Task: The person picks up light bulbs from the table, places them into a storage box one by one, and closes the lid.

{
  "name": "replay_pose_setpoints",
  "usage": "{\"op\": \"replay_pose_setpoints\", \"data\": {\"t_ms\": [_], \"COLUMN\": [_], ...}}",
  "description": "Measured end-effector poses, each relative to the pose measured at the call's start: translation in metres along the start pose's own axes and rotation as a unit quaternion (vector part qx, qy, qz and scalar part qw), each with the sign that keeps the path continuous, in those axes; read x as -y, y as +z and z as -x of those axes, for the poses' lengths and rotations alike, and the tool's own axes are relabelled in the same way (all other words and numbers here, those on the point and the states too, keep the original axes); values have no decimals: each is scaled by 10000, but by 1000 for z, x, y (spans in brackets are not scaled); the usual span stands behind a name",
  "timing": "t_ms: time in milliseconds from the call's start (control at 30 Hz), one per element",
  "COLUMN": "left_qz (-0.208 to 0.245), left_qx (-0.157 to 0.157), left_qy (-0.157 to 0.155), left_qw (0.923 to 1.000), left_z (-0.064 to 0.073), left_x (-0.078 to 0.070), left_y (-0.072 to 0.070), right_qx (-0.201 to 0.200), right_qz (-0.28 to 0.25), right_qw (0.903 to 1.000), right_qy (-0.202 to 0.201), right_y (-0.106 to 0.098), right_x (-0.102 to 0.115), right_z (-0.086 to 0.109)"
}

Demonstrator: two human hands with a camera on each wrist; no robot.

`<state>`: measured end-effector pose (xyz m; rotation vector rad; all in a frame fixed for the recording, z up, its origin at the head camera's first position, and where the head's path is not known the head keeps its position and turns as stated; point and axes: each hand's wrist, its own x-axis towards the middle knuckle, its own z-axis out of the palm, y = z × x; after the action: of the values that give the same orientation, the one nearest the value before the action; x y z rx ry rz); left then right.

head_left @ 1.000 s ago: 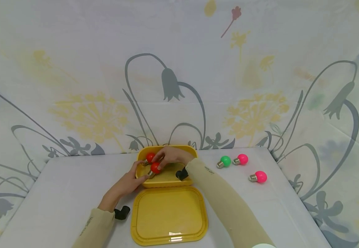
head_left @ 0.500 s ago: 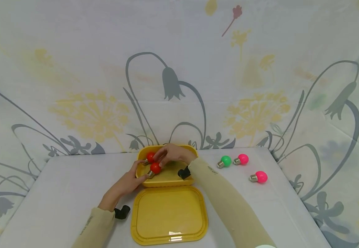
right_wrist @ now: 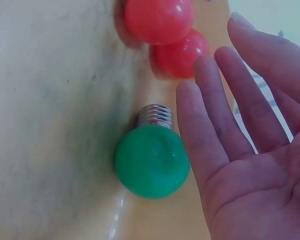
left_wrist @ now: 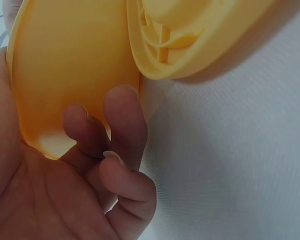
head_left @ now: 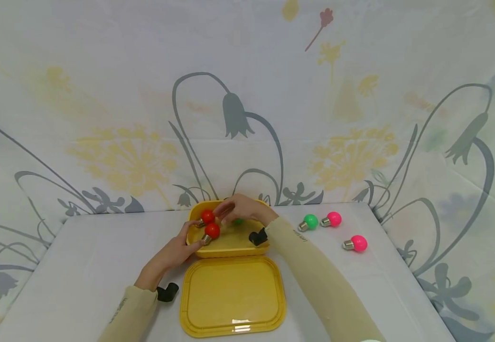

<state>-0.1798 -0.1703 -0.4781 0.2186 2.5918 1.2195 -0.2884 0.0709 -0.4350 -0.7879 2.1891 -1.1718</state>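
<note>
My left hand grips the left side of a yellow plastic box; in the left wrist view the hand has bent fingers beside the box's outer wall. Inside the box lie a red light bulb and another red bulb, near my left thumb. A green bulb also lies in the box, mostly hidden in the head view by my right hand. In the right wrist view, that hand has its fingers extended beside the green bulb and holds nothing.
A yellow lid lies on the white table just in front of the box. To the right on the table are a green bulb, a pink bulb and another pink bulb. A patterned cloth hangs behind.
My right hand lets go of the nearer red bulb and shifts right and up from it. A bit of the green bulb inside the box comes into view. The left hand stays put.
</note>
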Motion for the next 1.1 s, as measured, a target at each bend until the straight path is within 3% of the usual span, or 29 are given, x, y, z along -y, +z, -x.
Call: {"op": "replay_pose_setpoints", "data": {"t_ms": [333, 700, 900, 1100], "left_qz": [15, -30, 40, -68], "left_qx": [-4, 13, 166, 83], "left_qy": [22, -8, -69, 16], "left_qw": [10000, 10000, 9998, 9999], "left_z": [0, -1, -1, 0], "left_x": [-1, -1, 1, 0], "left_y": [-1, 0, 1, -1], "right_qx": [-123, -620, -896, -1034], "right_qz": [-252, -427, -630, -768], "right_qw": [9992, 9956, 9923, 9900], "right_qy": [-291, -556, -575, -569], "right_y": [-8, -20, -27, -36], "right_x": [-3, -16, -25, -34], "right_z": [13, 38, 54, 69]}}
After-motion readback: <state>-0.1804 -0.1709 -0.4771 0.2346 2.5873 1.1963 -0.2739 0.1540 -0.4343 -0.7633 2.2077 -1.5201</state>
